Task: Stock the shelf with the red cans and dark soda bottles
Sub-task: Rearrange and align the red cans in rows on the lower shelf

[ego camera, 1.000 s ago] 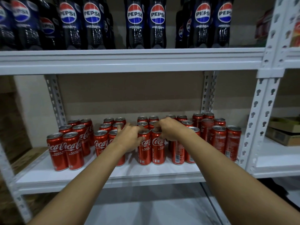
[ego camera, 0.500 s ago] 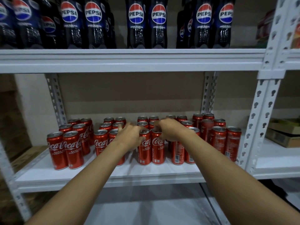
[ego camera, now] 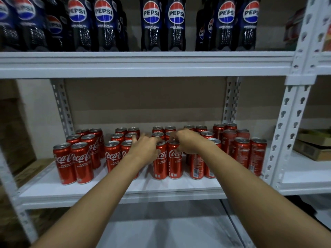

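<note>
Several red Coca-Cola cans (ego camera: 81, 161) stand in paired rows on the white middle shelf (ego camera: 107, 192). Dark Pepsi bottles (ego camera: 151, 24) line the upper shelf (ego camera: 143, 63). Both arms reach in to the middle front pair. My left hand (ego camera: 145, 149) grips the top of the left front can (ego camera: 160, 161) with curled fingers. My right hand (ego camera: 186, 142) grips the top of the can beside it (ego camera: 174, 161). Both cans stand upright on the shelf, touching each other. The hands hide the cans just behind them.
White perforated uprights (ego camera: 286, 126) frame the bay on the right, with another (ego camera: 62, 104) at the back left. A neighbouring shelf on the right holds cardboard boxes (ego camera: 313, 147). A lower shelf (ego camera: 170, 230) lies below. A strip of shelf in front of the cans is bare.
Hardly anything has changed. Both hands stay on the tops of the two middle front cans, and the cans stand in the same place.
</note>
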